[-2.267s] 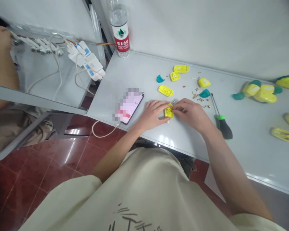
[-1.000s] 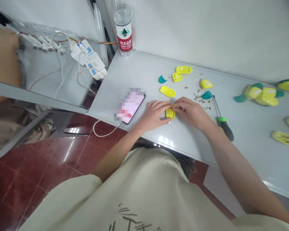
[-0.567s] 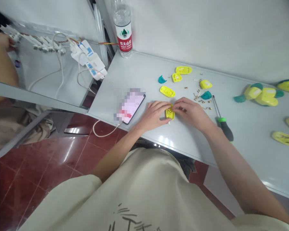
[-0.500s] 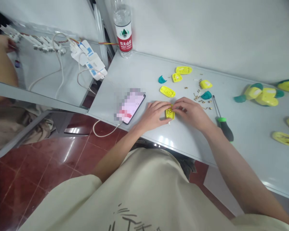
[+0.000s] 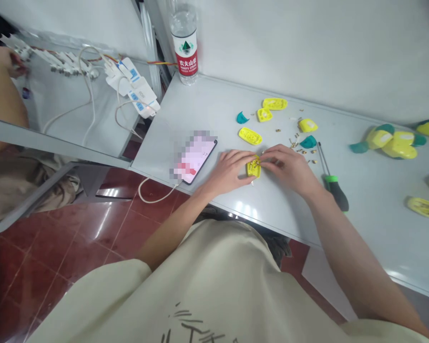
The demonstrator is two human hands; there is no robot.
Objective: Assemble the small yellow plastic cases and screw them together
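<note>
My left hand (image 5: 232,172) is closed around the left side of a small yellow plastic shell (image 5: 253,170), thumb along the near edge and fingers at the far end. Small brass-coloured parts show inside the shell. My right hand (image 5: 289,167) reaches in from the right, its fingertips pinched together at the shell's right edge; whatever they hold is too small to make out. Just beyond lies another open yellow shell half (image 5: 250,136). Small brass pieces (image 5: 300,151) and a teal plastic piece (image 5: 308,142) are scattered beyond my right hand.
A screwdriver (image 5: 336,190) lies to the right, a phone (image 5: 196,159) with a cable to the left. A water bottle (image 5: 187,55) stands at the back. More yellow-and-green plastic pieces (image 5: 396,142) sit far right. Another person's hand (image 5: 12,61) is at the far left.
My right hand has drawn slightly right, its fingertips now at the shell's right edge. The left hand keeps its grip on the shell. The whole view has shifted a little.
</note>
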